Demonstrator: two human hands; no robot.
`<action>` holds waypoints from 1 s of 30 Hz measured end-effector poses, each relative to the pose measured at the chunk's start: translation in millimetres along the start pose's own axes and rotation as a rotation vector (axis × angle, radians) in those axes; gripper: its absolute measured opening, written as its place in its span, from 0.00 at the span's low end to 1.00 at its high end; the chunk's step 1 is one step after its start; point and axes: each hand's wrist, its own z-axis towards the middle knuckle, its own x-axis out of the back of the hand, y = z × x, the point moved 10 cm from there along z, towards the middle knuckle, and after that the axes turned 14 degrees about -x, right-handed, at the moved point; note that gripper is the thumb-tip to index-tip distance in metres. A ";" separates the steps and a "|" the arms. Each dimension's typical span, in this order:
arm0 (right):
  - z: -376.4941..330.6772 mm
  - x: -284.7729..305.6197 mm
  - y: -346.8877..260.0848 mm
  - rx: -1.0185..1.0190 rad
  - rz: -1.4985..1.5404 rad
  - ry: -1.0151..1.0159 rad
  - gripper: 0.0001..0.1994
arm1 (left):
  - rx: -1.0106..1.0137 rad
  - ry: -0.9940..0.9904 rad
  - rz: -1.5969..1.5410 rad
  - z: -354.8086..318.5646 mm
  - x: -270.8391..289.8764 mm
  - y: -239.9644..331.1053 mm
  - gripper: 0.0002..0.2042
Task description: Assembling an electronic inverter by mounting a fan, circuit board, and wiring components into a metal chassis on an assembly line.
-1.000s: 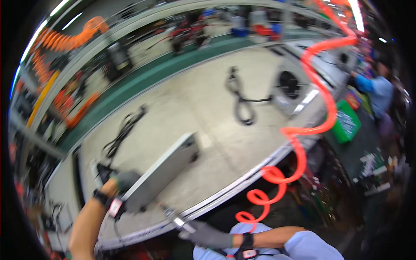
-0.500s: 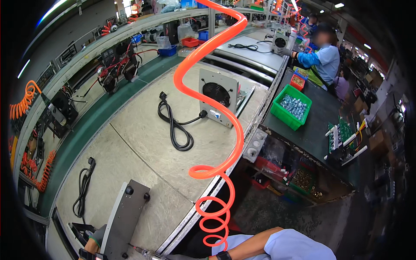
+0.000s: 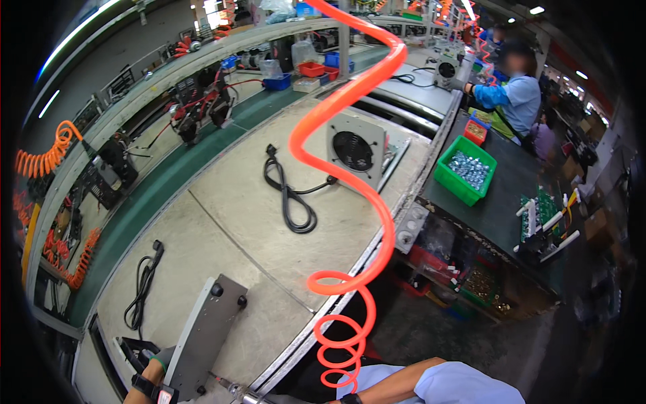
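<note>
Your casing (image 3: 214, 330) looks smooth, matt metal; beneath it, a scuffed metal table (image 3: 282, 246); to its right, glossy plastic hose (image 3: 388, 232).

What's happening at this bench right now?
The person's gloved left hand is against a tilted grey sheet-metal casing with round black feet, its fingers hidden behind the metal. The gloved right hand, mostly cut off at the lower edge, holds a silver cylindrical driver, its tip close to the casing's lower end; contact is unclear. Farther along the pale, flat worktop, a grey metal unit with a round black fan stands beside a looped black cord.
</note>
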 end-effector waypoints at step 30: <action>-216.3 163.4 -47.8 -0.067 -1.395 0.586 0.23 | -0.696 0.931 0.476 -144.7 10.6 147.7 0.18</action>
